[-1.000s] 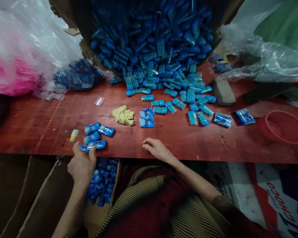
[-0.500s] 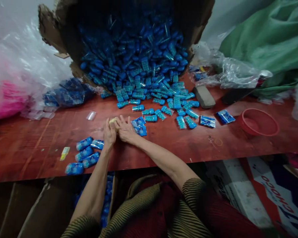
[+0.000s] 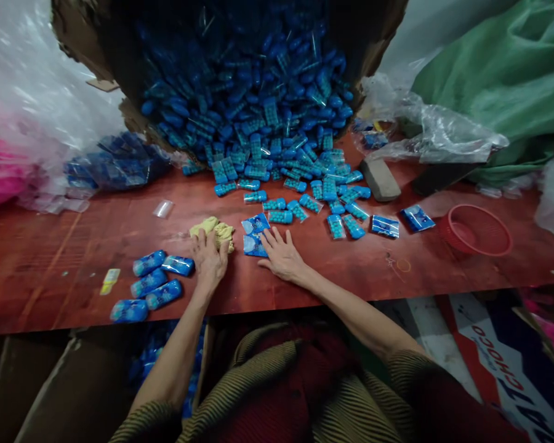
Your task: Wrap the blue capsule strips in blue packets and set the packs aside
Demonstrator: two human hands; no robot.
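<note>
My left hand (image 3: 209, 258) lies with fingers spread at the near side of a crumpled yellow cloth (image 3: 218, 230), fingertips on it. My right hand (image 3: 282, 255) is stretched out too, its fingertips resting on the flat blue printed wrappers (image 3: 255, 237) to the right of the cloth. Left of my left hand sit several blue wrapped bottles (image 3: 149, 282). Beyond my hands, small clear bottles of turquoise balls with blue caps (image 3: 279, 216) are scattered on the red table (image 3: 240, 289).
A torn cardboard box (image 3: 378, 49) spills a big heap of the bottles. To the right are a grey block (image 3: 380, 178), blue wrapper stacks (image 3: 385, 226) and a red plastic basket (image 3: 477, 231). Plastic bags (image 3: 124, 163) lie left; a yellow-and-white label (image 3: 109, 280) is near the front edge.
My hands have parted from the cloth they held together. The cloth now lies spread on the table under my left fingertips, and my right hand has moved right onto the wrappers.
</note>
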